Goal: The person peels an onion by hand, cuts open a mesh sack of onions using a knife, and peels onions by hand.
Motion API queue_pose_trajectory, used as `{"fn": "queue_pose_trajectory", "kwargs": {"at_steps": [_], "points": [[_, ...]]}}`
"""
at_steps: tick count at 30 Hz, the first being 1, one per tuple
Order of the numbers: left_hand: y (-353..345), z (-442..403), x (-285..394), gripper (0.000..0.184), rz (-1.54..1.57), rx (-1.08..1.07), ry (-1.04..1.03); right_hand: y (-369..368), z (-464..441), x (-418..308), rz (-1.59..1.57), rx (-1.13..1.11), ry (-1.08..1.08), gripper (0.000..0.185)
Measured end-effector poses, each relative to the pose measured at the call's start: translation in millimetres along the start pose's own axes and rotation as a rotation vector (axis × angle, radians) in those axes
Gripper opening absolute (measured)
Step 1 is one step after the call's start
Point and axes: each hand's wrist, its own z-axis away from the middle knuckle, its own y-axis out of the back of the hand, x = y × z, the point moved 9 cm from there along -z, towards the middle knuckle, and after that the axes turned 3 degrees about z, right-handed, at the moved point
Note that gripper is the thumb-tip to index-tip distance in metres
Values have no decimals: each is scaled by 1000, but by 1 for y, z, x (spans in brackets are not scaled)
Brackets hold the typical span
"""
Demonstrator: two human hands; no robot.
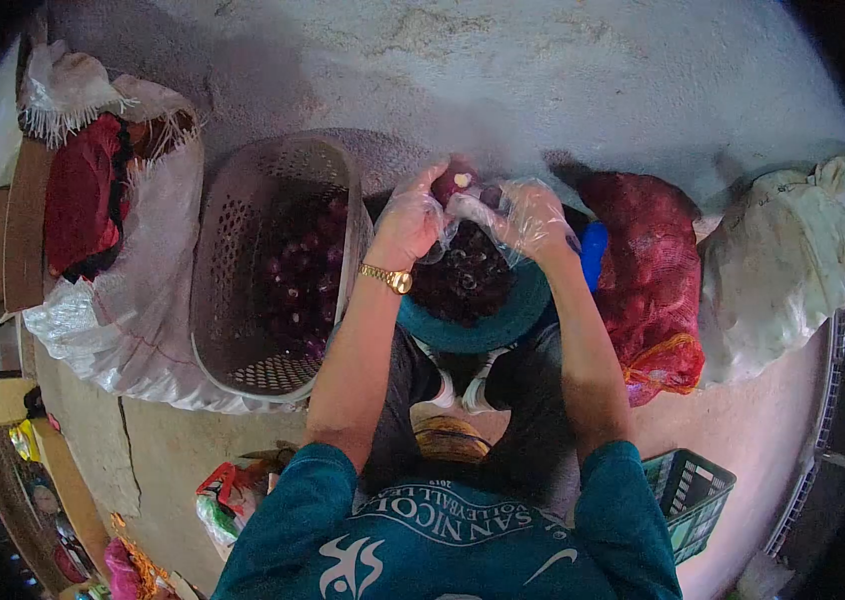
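A red onion (454, 181) with a pale cut end is in the fingers of my left hand (411, 222), which wears a clear plastic glove. My right hand (535, 218), gloved the same way, is closed close beside the onion. A small dark thing shows at its fingers, too unclear to name. Both hands are above a teal tub (488, 338) with dark red onions and skins in it. To the left, a grey perforated basket (218, 330) contains many red onions (308, 265).
Red mesh sacks (648, 265) and a white sack (778, 270) stand at right. A large white woven sack (158, 240) is behind the basket at left. A green crate (698, 500) sits at lower right, a plastic bag (223, 500) at lower left. A wall (463, 70) rises ahead.
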Motion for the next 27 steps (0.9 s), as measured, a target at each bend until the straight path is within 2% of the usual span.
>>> {"fn": "queue_pose_trajectory", "kwargs": {"at_steps": [5, 7, 11, 13, 15, 17, 19, 22, 27], "points": [[4, -1, -1, 24, -35, 24, -17, -11, -2, 4, 4, -93, -20, 69], [0, 0, 1, 25, -60, 15, -22, -7, 0, -6, 5, -68, 95, 67], [4, -2, 3, 25, -44, 34, -11, -7, 6, -5, 60, -14, 161, 65], [0, 0, 4, 25, -45, 17, -6, -18, 6, -5, 139, -141, 182, 62], [3, 2, 7, 33, -126, 87, -22, -9, 10, -10, 102, -138, 183, 61], [14, -6, 4, 33, -126, 60, -27, -4, 11, -13, 65, -134, 183, 60], [6, -4, 5, 33, -126, 33, -34, 6, 7, -3, 59, -12, 86, 63], [-3, 4, -2, 28, -100, 68, 45, 13, 8, 1, 51, 98, 58, 69], [-13, 9, 0, 26, -131, 79, 50, 14, 6, -2, 64, 24, 3, 73]]}}
